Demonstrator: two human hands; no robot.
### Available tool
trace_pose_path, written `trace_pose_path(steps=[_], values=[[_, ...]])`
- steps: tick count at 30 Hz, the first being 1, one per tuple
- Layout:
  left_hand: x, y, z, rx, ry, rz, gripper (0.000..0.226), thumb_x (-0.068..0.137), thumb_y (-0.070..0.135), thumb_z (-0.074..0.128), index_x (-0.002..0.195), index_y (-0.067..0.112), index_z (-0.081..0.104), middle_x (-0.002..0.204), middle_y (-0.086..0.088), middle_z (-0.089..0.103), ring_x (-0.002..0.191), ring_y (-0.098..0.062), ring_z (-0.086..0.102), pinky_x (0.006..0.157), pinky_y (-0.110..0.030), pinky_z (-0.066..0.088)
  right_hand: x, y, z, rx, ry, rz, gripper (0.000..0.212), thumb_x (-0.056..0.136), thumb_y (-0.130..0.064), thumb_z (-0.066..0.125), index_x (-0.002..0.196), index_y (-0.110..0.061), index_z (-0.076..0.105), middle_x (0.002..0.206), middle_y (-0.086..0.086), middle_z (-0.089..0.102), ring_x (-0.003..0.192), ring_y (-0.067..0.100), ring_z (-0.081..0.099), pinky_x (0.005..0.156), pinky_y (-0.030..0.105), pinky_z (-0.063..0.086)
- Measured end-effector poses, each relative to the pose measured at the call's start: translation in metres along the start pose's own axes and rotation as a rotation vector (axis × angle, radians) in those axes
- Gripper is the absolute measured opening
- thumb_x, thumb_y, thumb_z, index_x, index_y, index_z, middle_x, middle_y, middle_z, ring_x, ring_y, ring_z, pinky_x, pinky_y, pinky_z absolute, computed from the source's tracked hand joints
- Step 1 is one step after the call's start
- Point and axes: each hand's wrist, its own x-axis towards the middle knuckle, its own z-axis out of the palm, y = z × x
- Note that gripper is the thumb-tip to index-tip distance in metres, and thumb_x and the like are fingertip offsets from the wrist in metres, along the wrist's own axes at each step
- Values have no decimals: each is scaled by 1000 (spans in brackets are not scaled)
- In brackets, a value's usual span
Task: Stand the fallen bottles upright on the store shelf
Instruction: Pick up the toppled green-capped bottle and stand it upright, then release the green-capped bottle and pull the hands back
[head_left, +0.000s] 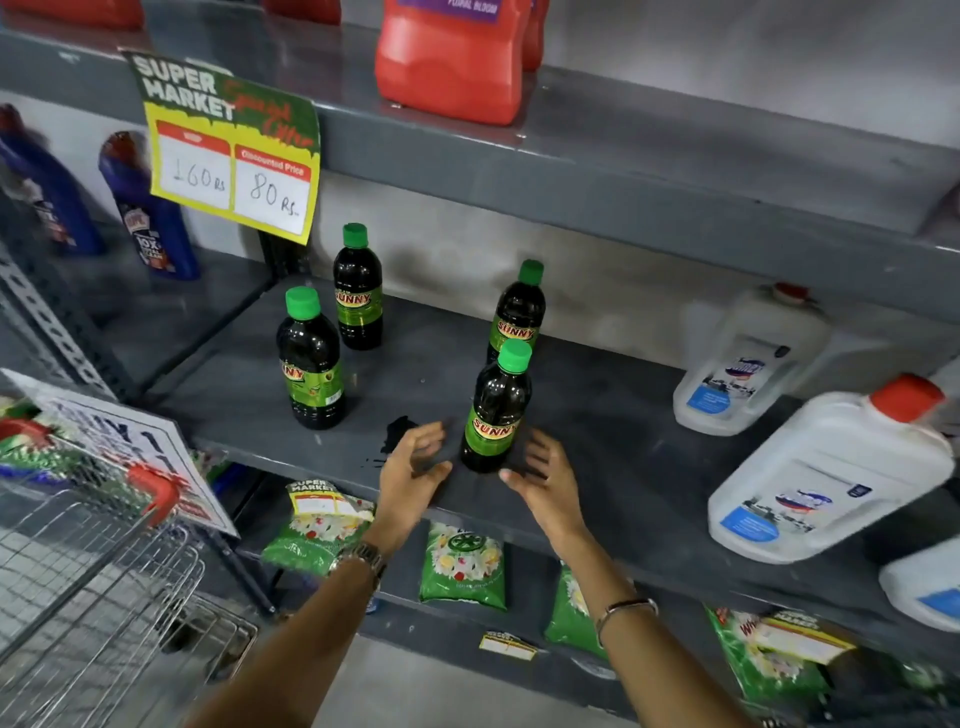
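Note:
Several dark bottles with green caps and green "Sunny" labels stand upright on the grey middle shelf. The nearest bottle stands close to the front edge, with another right behind it. Two more stand to the left, one in front and one behind. My left hand is open just left of the nearest bottle's base. My right hand is open just right of it. Neither hand touches the bottle.
White jugs with red caps stand on the shelf's right side. Blue bottles sit at the left, a red jug on the shelf above. A price sign hangs from that shelf. Green packets lie below; a wire cart stands at lower left.

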Motion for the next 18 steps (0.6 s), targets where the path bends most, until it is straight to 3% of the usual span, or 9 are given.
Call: trace_pose_path(steps=[5, 7, 10, 12, 15, 18], values=[[-34, 2, 25, -29, -15, 87, 36, 78, -15, 55, 103, 12, 58, 102, -3, 64, 95, 4, 61, 84, -7, 47, -34, 16, -43, 49, 226, 28, 47, 80, 2, 66, 124, -7, 52, 115, 13, 61, 103, 20, 58, 91, 34, 49], [-48, 4, 48, -77, -80, 78, 37, 78, -15, 55, 98, 16, 59, 100, -2, 64, 92, 10, 60, 82, -7, 48, -47, 19, -73, 47, 319, 18, 40, 80, 2, 65, 119, -5, 56, 107, 14, 64, 97, 22, 61, 90, 36, 51], [-61, 13, 90, -154, -226, 46, 42, 77, -13, 59, 95, 25, 58, 100, 1, 62, 95, 1, 60, 83, -15, 52, -66, 23, -123, 81, 483, -50, 20, 85, 1, 56, 104, -1, 61, 85, 3, 66, 80, 6, 63, 78, 18, 51], [-63, 25, 116, -197, -430, 3, 37, 79, -6, 62, 101, 24, 56, 106, 2, 60, 104, -6, 56, 80, -14, 52, -76, 29, -154, 42, 566, -67, 16, 88, 7, 52, 94, -2, 63, 78, -4, 67, 71, -6, 61, 68, 4, 46], [-65, 50, 156, -157, -612, -25, 32, 82, 10, 63, 110, 24, 54, 112, 5, 59, 107, -4, 54, 80, -10, 49, -90, 38, -194, -43, 776, -139, 21, 86, 2, 58, 105, -5, 59, 102, 10, 61, 87, 8, 57, 74, 3, 44], [-62, 77, 203, -220, -523, -79, 36, 86, 12, 58, 121, 11, 50, 112, -2, 57, 101, -9, 55, 78, -11, 48, -87, 30, -228, 258, 915, -124, 39, 90, -5, 54, 129, -6, 46, 121, 11, 50, 109, 21, 49, 87, 16, 44]])
